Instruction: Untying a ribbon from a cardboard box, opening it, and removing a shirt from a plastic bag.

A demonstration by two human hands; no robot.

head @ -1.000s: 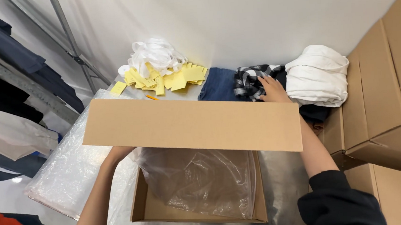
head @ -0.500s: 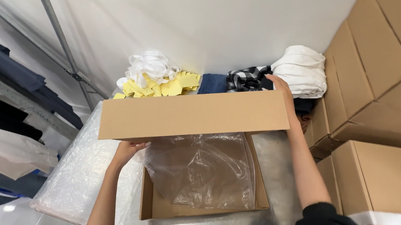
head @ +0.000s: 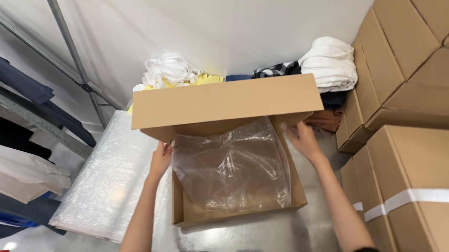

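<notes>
An open brown cardboard box (head: 188,212) sits on a shiny metal table, its far flap (head: 225,99) standing up. A crumpled clear plastic bag (head: 232,165) lies inside it. My left hand (head: 162,155) rests against the box's left wall near the far corner, fingers curled on the edge. My right hand (head: 300,138) is at the box's right wall, fingers spread and slightly blurred, touching or just off the cardboard. Behind the flap lie a white rolled garment (head: 331,63), a black-and-white checked cloth (head: 276,70) and a strip of blue denim (head: 238,77).
Stacked cardboard boxes (head: 423,101) fill the right side. A sheet of bubble wrap (head: 107,181) covers the table's left. White fabric scraps (head: 170,69) and yellow paper tags (head: 205,79) lie at the back. Hanging clothes and a metal rack pole (head: 74,52) stand at left.
My right hand left the checked cloth behind the flap and came back down to the box's right wall. My left hand stayed at the left wall. The view shifted closer over the box.
</notes>
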